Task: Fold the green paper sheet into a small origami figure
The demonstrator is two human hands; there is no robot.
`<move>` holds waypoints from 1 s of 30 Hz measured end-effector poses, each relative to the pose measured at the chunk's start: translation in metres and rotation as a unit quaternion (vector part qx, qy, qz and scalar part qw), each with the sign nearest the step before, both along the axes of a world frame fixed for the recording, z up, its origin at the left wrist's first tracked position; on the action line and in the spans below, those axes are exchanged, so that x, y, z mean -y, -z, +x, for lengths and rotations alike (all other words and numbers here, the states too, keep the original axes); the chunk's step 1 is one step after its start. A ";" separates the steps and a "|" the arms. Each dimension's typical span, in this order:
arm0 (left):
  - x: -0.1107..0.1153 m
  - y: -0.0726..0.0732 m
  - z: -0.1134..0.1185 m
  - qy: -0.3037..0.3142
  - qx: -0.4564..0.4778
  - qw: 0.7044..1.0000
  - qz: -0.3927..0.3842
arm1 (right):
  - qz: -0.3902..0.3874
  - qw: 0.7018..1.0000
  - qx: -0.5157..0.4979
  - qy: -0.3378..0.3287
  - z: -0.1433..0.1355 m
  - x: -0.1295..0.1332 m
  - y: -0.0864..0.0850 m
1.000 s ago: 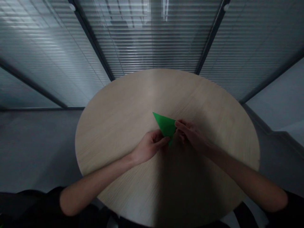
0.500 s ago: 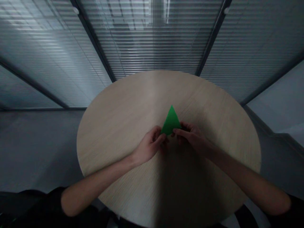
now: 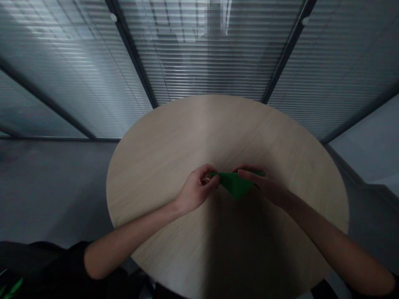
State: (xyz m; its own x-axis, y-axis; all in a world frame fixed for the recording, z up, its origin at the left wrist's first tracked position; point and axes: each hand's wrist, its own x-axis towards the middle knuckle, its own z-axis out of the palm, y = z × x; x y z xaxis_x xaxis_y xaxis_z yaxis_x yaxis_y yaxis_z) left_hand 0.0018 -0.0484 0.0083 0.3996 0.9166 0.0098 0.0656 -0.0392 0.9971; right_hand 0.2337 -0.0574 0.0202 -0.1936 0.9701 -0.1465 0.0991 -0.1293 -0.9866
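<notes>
Round wooden table [image 3: 174,137], blinds [image 3: 187,70] beyond at twelve o'clock; green paper [image 3: 236,185] just below centre, pinched by left hand [image 3: 199,189] at nine, right hand [image 3: 262,182] at three.

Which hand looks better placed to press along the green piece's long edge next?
Probably the right hand: its thumb lies across the green piece beside that edge, while the left hand pinches only one end.

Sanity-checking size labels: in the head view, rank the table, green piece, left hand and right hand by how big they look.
1. Table
2. Left hand and right hand: too alike to rank
3. Green piece, partly covered by fingers
</notes>
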 end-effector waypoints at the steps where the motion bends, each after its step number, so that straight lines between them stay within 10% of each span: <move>1: 0.000 0.001 0.000 -0.001 -0.002 1.000 0.002 | -0.007 1.000 0.019 -0.008 0.002 -0.001 0.001; 15: 0.000 -0.006 -0.001 0.045 -0.051 0.996 0.054 | -0.039 0.983 -0.010 -0.181 0.008 -0.003 -0.002; 30: 0.003 -0.009 -0.001 0.043 -0.060 0.995 0.069 | 0.074 0.997 -0.022 -0.006 -0.023 0.009 0.008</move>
State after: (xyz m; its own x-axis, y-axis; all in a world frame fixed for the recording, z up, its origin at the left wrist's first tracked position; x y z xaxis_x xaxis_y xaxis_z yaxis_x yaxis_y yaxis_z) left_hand 0.0010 -0.0514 0.0173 0.4827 0.8720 0.0808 0.1752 -0.1866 0.9667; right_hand 0.2107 -0.0666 0.0125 -0.2080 0.9781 0.0064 0.0557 0.0184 -0.9983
